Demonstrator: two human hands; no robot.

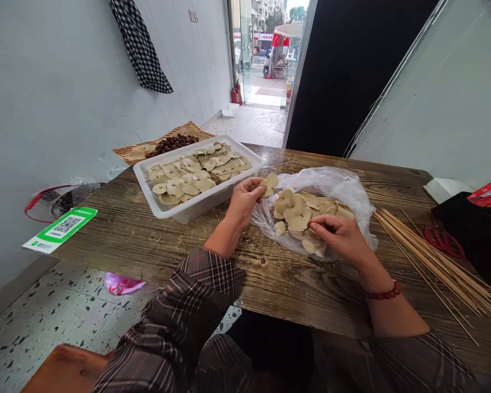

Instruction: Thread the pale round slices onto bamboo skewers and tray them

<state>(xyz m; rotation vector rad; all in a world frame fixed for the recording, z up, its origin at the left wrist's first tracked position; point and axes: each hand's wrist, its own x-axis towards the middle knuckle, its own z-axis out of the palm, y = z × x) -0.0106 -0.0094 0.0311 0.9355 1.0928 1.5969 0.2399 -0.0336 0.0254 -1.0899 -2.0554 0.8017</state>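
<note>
Between the thumb and fingers of my left hand (245,201) is a thin, round beige slice (269,185), with what looks like a thin stick by its lower edge. My right hand (339,236) pinches at the edge of a beige slice among the pile of beige slices (298,212). That pile lies in an opened clear plastic bag (331,180) on the wooden table (180,245). Left of the bag stands a white plastic tub (200,206) holding rows of skewered beige slices (186,183).
Loose bamboo skewers (429,256) lie to the right, beside red-handled scissors (444,242) and a black bag (470,229). Dark red pieces (174,144) rest on patterned paper behind the tub. A green QR card (63,226) is at the left table edge.
</note>
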